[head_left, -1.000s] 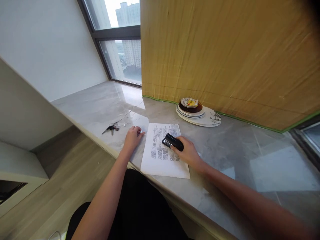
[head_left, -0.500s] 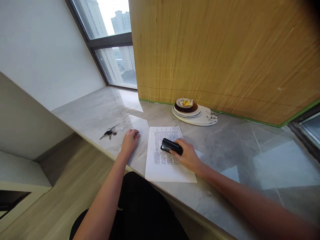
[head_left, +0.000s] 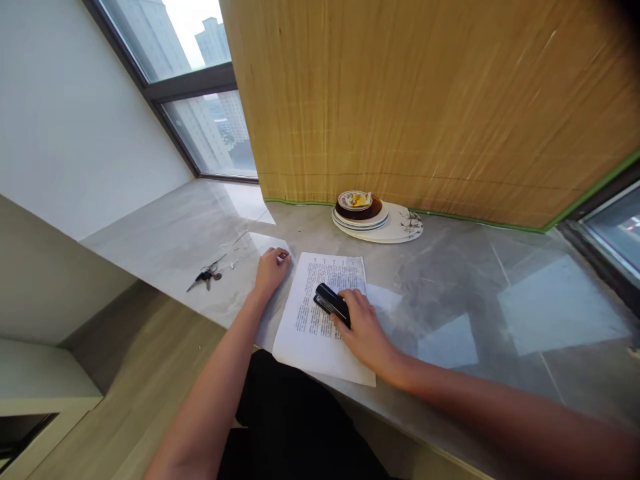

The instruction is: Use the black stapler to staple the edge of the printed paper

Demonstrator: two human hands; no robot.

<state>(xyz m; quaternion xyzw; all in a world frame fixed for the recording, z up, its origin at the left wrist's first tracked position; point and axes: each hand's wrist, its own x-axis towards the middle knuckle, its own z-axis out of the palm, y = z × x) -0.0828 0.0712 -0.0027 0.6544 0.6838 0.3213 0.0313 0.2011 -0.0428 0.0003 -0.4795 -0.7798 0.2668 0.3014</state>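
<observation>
The right hand (head_left: 363, 327) hides the rear of the one stapler (head_left: 331, 301) it grips, over one visible sheet (head_left: 320, 350); at its ten o'clock, the left hand's (head_left: 273, 268) grip: cannot tell.

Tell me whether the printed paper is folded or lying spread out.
Spread out: the paper lies open on the counter, its printed text showing beneath the stapler.

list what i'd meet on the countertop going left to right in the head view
Bunch of keys → left hand → black stapler → right hand
</observation>
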